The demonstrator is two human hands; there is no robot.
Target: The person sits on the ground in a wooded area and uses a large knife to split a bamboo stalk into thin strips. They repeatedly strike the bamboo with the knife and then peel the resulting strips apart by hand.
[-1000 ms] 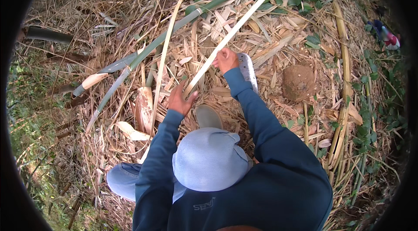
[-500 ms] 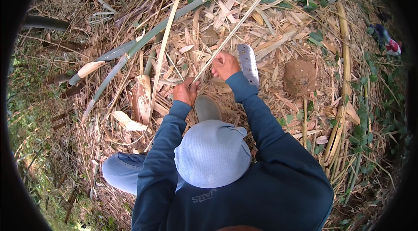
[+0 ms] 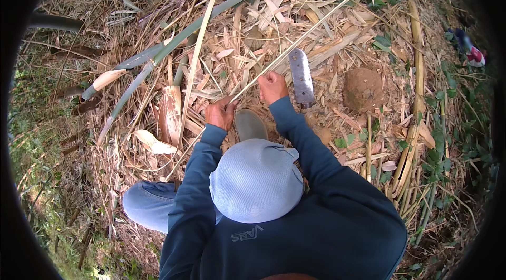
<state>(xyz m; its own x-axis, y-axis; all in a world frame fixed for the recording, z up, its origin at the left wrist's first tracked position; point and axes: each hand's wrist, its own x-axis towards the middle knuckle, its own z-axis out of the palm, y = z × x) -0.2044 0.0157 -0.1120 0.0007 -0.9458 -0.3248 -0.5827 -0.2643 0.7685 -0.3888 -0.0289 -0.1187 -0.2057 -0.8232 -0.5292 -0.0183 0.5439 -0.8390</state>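
Note:
A long, thin bamboo strip [image 3: 311,31] slants from my left hand up to the far right. My left hand [image 3: 220,113] is closed on its near end, above the toe of a grey-green boot [image 3: 250,124]. My right hand [image 3: 273,87] is curled shut just beside the strip, a little farther out. Whether its fingers pinch the strip or a fibre of it is hidden. To the right of that hand, a broad metal blade [image 3: 301,75] with several small holes lies on the ground, its short end toward me.
Bamboo shavings and dry leaves cover the ground. A green bamboo pole [image 3: 197,29] crosses the far left, beside a long pale strip [image 3: 198,50]. A brown earth mound [image 3: 363,92] rises at right, near a yellowish stalk [image 3: 418,58]. My bent blue-clad knee [image 3: 256,181] is below my hands.
The bamboo strip's far end has swung right and nearer. Both hands have moved slightly toward me, the right one baring more of the blade.

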